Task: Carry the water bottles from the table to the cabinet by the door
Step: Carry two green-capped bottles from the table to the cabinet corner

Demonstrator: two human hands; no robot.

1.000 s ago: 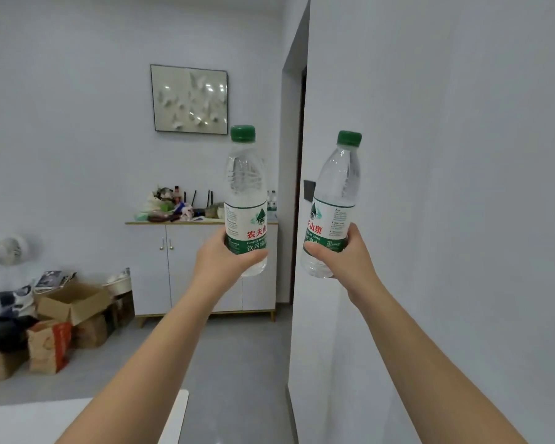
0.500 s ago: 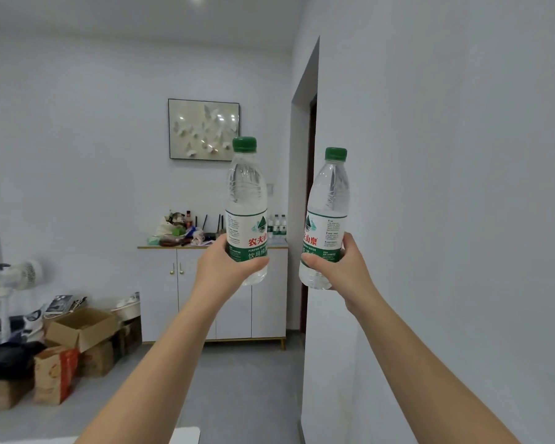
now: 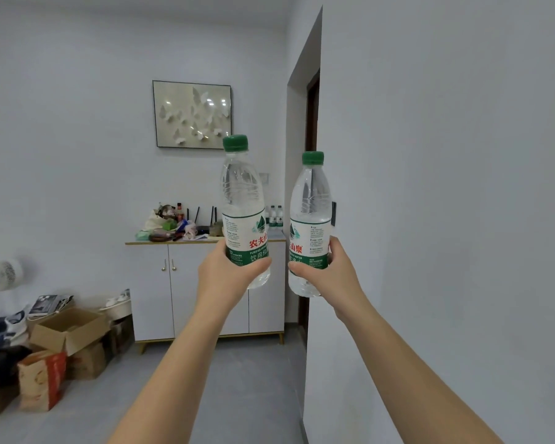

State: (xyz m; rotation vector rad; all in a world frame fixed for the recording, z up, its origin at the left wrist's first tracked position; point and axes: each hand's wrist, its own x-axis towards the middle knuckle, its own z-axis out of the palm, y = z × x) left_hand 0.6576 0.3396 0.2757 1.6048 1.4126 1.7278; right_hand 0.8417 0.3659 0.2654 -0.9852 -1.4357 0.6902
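I hold two clear water bottles with green caps upright in front of me. My left hand (image 3: 226,278) grips the lower part of the left bottle (image 3: 241,200). The right bottle (image 3: 310,203) is gripped near its base by my right hand (image 3: 329,277). Both arms are stretched forward. Ahead stands a white cabinet (image 3: 186,283) with a wooden top, against the far wall next to a doorway (image 3: 311,116). Two small water bottles (image 3: 275,216) stand on the cabinet's right end.
Clutter of bags and small items (image 3: 170,224) covers the cabinet's left half. Cardboard boxes (image 3: 68,331) and a red paper bag (image 3: 42,379) crowd the floor at left, near a white fan (image 3: 5,274). A white wall corner (image 3: 314,347) stands close on my right. Grey floor leads ahead.
The view has moved forward and the cabinet appears closer. The white table edge at the bottom has left the view. Both bottles stay held upright.
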